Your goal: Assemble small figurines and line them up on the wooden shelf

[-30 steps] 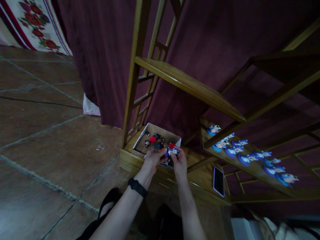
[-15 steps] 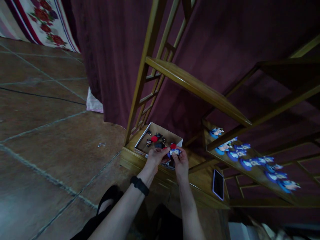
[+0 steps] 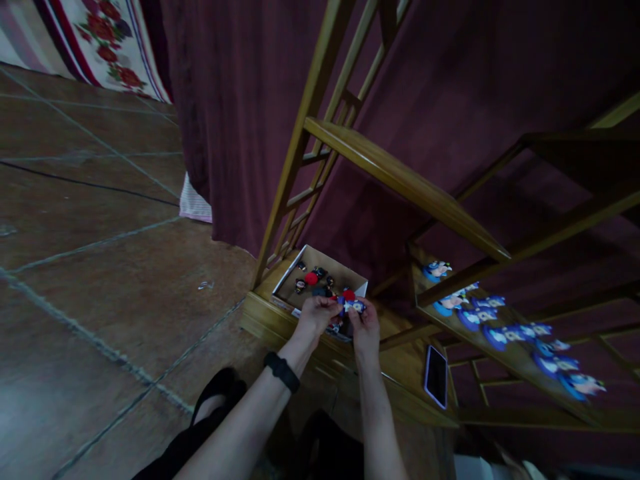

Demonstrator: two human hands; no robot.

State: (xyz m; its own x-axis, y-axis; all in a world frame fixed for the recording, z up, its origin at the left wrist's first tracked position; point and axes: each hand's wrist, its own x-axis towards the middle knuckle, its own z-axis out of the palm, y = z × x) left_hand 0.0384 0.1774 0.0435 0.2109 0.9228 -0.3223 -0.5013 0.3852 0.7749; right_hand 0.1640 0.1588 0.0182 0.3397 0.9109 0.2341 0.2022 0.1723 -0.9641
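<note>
Both hands meet over the near right part of a shallow cardboard box. A small blue-and-white figurine is pinched between them. My left hand grips its left end, where a purple-blue base shows, and my right hand holds the other end with thumb and fingers. Inside the box lie several small dark figurines and round red pieces. Another red piece shows just behind the held figurine. My fingers hide part of the figurine and the near edge of the box.
The box rests on the low wooden shelf of a slatted rack. A phone lies to the right. Several blue-based figurines line a shelf at the right. A wooden crosspiece juts above; a maroon curtain hangs behind.
The figurine has turned a little between my fingers, so more of its purple-blue base shows by my left hand. The whole view has shifted slightly.
</note>
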